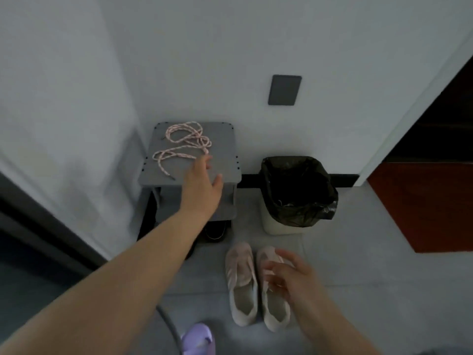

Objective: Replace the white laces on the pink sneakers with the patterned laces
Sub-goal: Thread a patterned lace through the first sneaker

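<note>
Left hand [202, 185] is stretched out over the grey stool [225, 149] w/ fingers loose and open, nothing in it. The patterned laces [184, 143] lie coiled on the stool top, just beside the fingertips. Right hand [294, 275] hovers over the pink sneakers [243, 283] on the floor, fingers spread, not gripping anything afaict. Bin w/ black liner [298, 193] sits right of the stool.

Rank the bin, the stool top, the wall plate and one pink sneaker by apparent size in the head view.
1. Bin and stool top: look alike, unranked.
2. Pink sneaker, though nearer the camera.
3. Wall plate.
</note>
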The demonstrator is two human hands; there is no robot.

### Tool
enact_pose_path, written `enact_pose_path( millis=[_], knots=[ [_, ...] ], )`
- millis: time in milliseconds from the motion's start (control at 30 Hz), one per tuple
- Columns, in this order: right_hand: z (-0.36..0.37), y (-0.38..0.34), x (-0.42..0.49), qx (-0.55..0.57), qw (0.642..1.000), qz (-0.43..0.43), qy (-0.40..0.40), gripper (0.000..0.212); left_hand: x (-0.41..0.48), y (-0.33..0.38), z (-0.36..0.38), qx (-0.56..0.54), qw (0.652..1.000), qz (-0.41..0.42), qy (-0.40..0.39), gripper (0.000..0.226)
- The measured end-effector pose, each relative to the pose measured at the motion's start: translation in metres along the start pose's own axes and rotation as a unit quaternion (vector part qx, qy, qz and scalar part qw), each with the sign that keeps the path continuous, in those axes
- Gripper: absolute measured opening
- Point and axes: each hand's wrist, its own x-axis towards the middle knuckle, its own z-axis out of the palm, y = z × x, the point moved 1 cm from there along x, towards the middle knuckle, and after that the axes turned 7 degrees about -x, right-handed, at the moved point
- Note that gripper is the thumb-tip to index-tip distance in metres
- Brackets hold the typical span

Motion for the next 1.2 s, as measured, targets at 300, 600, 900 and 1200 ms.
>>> enact_pose_path(
  millis=[300,600,900,1200],
  knots=[
    [0.001,0.004,0.02,0.028,0.997,0.058,0.037,0.027,0.097,-0.076,-0.04,0.291,0.952,-0.1,-0.014,0.052],
    [-0.002,0.0,0.028,0.027,0.996,0.066,0.056,0.025,0.106,-0.087,-0.035,0.335,0.936,-0.098,-0.045,0.021],
    [0.013,-0.034,0.02,0.129,0.99,0.029,-0.054,0.05,-0.045,0.043,0.012,-0.045,0.925,0.066,-0.371,0.012],
    [-0.032,-0.075,-0.001,0.227,0.97,-0.089,0.003,0.02,-0.087,-0.011,0.009,0.064,0.895,-0.012,-0.441,0.008]
  ],
)
